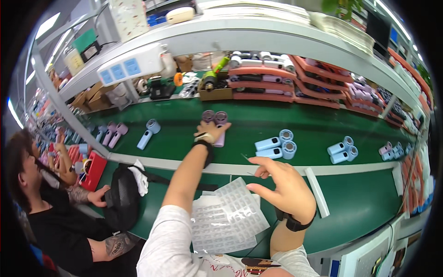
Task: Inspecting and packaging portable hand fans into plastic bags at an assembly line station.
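- The left hand (211,130) is stretched far forward over the green conveyor belt (258,121), its fingers closed on a pair of small purple handheld fans with round heads (217,121); the two fan heads show just beyond the fingertips, and a pale handle pokes out beside the wrist.
- A black band sits on that wrist, and the grey sleeve runs back toward the lower edge.
- The right hand (281,184) hovers above the near green desk (360,203), holding nothing; its fingers are spread apart and loosely curled, the forefinger pointing left. A black wristband sits on this wrist too.
- Under and between the forearms lie white sheets of small printed labels (226,217), fanned out on the desk.
- On the belt to the right of the held fans lie two pale blue handheld fans (277,145), side by side, then another blue pair (341,151) further right, well apart.
- To the left on the belt lie a single blue fan (148,132) and a purple pair (113,133).
- A white strip (317,190) lies on the desk just right of the right hand.
- A black bag (122,196) with a white cloth rests on the desk at left, beside a neighbouring person in a black shirt (60,221).
- Orange trays (263,84) of fan parts are stacked behind the belt under a grey shelf (240,34).
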Demonstrator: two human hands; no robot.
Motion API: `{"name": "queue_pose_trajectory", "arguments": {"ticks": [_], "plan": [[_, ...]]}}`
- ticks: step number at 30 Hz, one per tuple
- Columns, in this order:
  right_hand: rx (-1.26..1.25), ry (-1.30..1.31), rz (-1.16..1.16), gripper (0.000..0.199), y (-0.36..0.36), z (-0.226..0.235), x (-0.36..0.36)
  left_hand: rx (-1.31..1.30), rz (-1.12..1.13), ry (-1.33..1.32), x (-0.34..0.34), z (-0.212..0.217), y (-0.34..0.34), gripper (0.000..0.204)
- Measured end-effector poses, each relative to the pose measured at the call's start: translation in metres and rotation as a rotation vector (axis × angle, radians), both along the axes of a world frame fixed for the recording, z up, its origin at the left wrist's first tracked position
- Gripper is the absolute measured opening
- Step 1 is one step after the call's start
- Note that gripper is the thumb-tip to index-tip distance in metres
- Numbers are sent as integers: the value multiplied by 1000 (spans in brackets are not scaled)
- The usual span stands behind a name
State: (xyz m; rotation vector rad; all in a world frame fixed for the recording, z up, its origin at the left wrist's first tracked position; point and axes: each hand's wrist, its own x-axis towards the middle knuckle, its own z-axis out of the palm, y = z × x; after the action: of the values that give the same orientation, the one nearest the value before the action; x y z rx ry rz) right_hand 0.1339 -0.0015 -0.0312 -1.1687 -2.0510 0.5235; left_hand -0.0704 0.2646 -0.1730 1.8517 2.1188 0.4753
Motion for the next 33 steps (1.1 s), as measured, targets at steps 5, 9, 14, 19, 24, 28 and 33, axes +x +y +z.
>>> {"name": "queue_pose_trajectory", "arguments": {"ticks": [5, 9, 14, 19, 24, 28, 33], "plan": [[-37, -12, 63, 49, 3, 0, -9, 40, 45, 80, 26, -14, 0, 70], [-21, -24, 108, 49, 8, 0, -14, -47, -145, -141, 7, -18, -1, 62], [-6, 136, 116, 50, 26, -3, -23, -361, -314, -1384, -7, 16, -59, 50], [-35, 735, 119, 54, 38, -17, -58, -242, -563, -1959, -38, 88, -141, 48], [-366, 1085, 257, 56, 29, -19, -92, 90, -804, -2228, -46, 124, -192, 47], [-436, 1114, 269, 56, 19, -20, -104, 208, -846, -2248, -54, 122, -207, 43], [-429, 1118, 239, 54, 17, -20, -107, 176, -944, -2309, -58, 120, -201, 49]]}}
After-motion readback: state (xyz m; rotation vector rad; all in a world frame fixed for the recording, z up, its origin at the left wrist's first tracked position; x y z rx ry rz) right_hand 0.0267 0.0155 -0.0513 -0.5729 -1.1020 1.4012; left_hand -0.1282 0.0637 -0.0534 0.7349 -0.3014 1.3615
